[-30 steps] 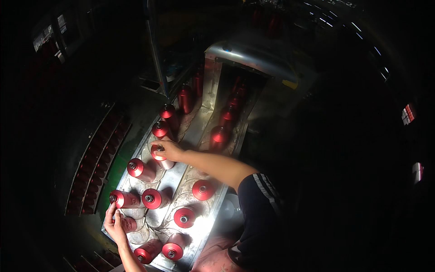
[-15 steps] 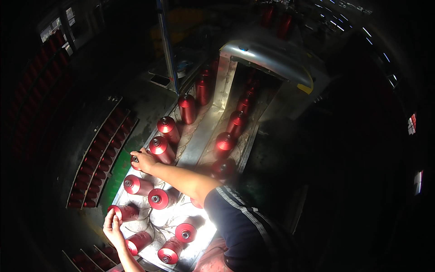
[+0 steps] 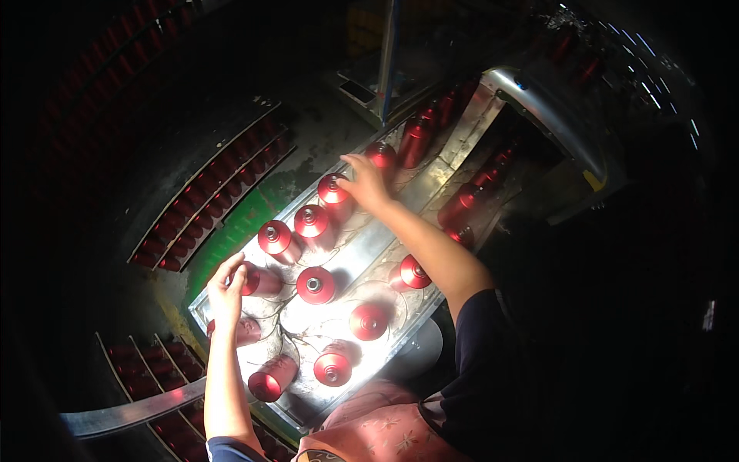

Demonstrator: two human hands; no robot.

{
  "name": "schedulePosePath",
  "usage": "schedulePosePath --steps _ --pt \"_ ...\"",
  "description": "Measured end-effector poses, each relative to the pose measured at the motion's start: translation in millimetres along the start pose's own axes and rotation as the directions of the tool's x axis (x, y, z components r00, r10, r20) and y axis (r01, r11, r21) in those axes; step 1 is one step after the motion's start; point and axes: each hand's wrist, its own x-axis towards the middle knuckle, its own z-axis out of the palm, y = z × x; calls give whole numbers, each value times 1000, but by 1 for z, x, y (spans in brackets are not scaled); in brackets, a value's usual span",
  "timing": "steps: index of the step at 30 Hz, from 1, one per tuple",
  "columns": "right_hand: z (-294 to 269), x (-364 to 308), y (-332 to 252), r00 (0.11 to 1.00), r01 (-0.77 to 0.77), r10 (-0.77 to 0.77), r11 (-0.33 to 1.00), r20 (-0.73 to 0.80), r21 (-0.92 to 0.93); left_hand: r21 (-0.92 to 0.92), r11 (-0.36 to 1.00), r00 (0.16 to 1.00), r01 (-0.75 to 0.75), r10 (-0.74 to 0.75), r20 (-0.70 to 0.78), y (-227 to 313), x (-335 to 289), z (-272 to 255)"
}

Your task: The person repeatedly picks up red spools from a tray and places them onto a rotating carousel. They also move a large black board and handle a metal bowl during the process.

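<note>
Red metal bottles with shoulders and small threaded necks stand in rows on a metal conveyor table (image 3: 369,242). At the left edge, my left hand (image 3: 225,291) has its fingers bent round the top of one red bottle (image 3: 264,282), hiding its neck. Farther up the same row, my right hand (image 3: 365,183) is held with thumb and fingers apart. Its thumb is at the neck of a second bottle (image 3: 332,191), while the fingertips point toward another bottle (image 3: 380,156) just beyond. A lone bottle (image 3: 315,286) stands between my arms.
A metal hood (image 3: 550,115) arches over the far right of the conveyor, with bottles in line beneath it. Racks of red bottles (image 3: 212,189) stand on the left beside a green strip (image 3: 239,231). An upright post (image 3: 387,61) rises behind. A curved metal bar (image 3: 135,412) crosses the lower left.
The view has swung, shifting the table within it. My right hand has moved off the bottle it was gripping and farther up the row. My left hand is now at a bottle farther up the edge.
</note>
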Motion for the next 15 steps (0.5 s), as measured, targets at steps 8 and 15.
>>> schedulePosePath --steps 8,15 --pt "43 -28 5 904 -112 63 990 424 91 246 966 985 -82 41 166 14 29 67" --pt "96 -48 -24 890 -43 -107 948 443 316 463 885 998 -58 38 53 -29 32 78"
